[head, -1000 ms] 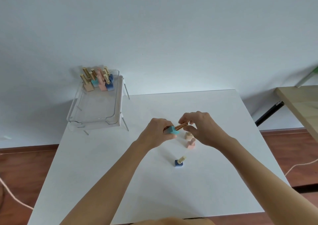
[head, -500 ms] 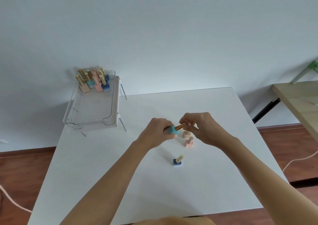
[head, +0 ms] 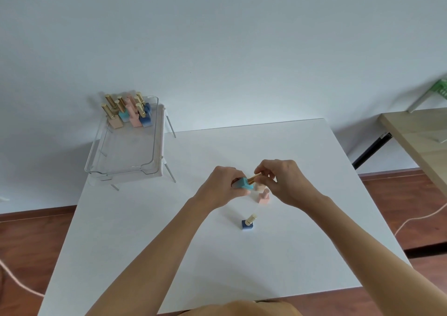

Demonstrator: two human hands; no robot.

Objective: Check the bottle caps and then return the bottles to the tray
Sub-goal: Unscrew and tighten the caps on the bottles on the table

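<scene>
Teal bottle (head: 242, 183) lay sideways above desk (head: 145, 231), left hand (head: 223, 186) fingers clamped on its base, right hand (head: 281, 181) fingers pinching gold cap (head: 254, 178); likely light, rigid, slick, so grip base.

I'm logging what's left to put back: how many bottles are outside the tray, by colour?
teal bottle: 1
pink bottle: 1
pale beige bottle: 1
dark blue bottle: 1
Total: 4
</scene>
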